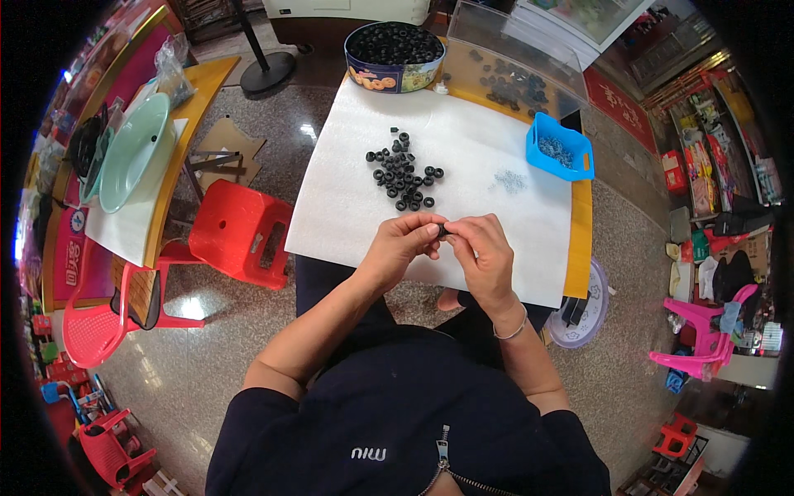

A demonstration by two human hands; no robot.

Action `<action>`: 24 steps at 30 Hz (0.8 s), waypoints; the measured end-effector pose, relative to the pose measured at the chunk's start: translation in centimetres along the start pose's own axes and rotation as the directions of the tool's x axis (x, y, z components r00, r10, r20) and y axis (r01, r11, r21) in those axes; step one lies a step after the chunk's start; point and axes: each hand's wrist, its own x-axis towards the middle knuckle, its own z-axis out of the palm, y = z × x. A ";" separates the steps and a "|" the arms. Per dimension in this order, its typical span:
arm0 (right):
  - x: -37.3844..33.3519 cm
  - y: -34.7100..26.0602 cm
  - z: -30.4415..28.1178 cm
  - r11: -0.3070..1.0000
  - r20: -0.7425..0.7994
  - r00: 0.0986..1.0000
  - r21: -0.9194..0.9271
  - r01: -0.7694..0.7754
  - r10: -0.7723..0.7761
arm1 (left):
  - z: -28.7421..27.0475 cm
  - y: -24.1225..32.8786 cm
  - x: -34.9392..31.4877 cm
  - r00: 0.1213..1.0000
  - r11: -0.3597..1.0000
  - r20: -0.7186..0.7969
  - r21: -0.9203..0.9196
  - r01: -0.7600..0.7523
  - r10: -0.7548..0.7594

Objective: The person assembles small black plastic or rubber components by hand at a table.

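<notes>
Writing on a dark shirt (369, 413), a red panel (616, 112), a magenta panel (61, 269) and a dark blue tin (397, 80).
Short white lettering (369, 454) sits upside down across the shirt's chest. Large characters run along the red panel at the right. At far left, white characters stand on the magenta panel, below a small round emblem (77, 220). The tin, at the top of the table, carries print too small to read.

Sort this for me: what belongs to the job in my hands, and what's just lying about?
Likely the job:
small black piece held between left hand and right hand
black pieces heaped on white sheet
tin of black pieces
blue basket of small bits

Probably just lying about:
red stool
red chair
black stand
</notes>
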 end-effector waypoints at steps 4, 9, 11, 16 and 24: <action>0.0 0.5 0.2 0.970 0.005 0.981 -0.151 0.193 -0.194 | 0.0 0.2 -0.1 1.000 0.995 -0.013 0.099 -0.018 0.020; -0.3 1.0 0.7 0.951 0.074 0.969 -0.189 0.245 -0.235 | -0.7 -0.6 0.1 1.000 0.985 -0.013 0.172 -0.016 0.019; -0.6 1.6 0.9 0.954 0.091 0.968 -0.171 0.245 -0.233 | -1.1 -1.0 0.2 1.000 0.981 -0.023 0.196 0.017 -0.013; -1.2 1.8 1.1 0.998 0.085 0.995 -0.028 0.059 -0.056 | -0.4 -0.7 -0.3 0.997 0.961 0.065 0.275 0.009 -0.028; -1.1 1.5 0.9 0.997 0.136 0.990 0.062 -0.050 0.041 | -0.7 -0.9 -0.1 0.995 0.977 0.042 0.199 0.077 -0.087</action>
